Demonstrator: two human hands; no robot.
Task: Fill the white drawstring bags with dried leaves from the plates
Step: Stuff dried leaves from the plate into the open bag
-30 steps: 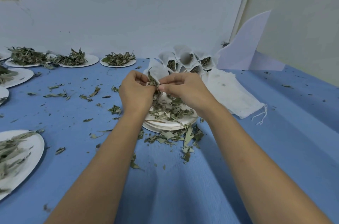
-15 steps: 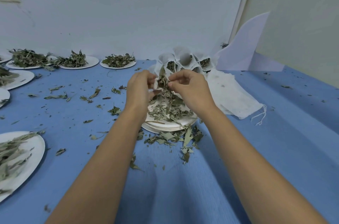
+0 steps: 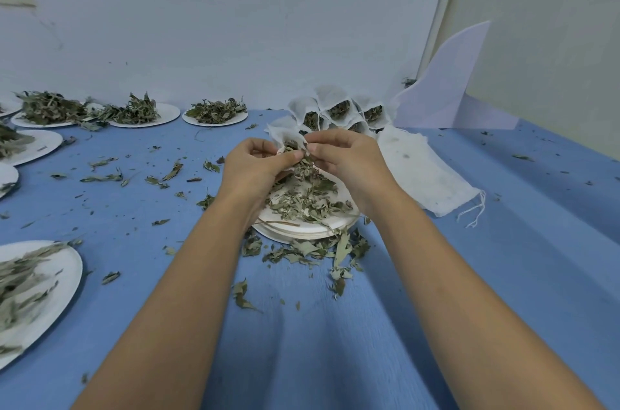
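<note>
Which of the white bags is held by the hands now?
The bag nearest the person, above the stacked plates: the left hand and the right hand pinch its open mouth. The other filled bags stand behind it.

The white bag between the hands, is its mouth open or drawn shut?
Open. The left hand and right hand pinch the white bag apart at its rim, and dried leaves show inside its mouth.

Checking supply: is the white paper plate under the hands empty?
No, a pile of dried green leaves covers that white paper plate.
</note>
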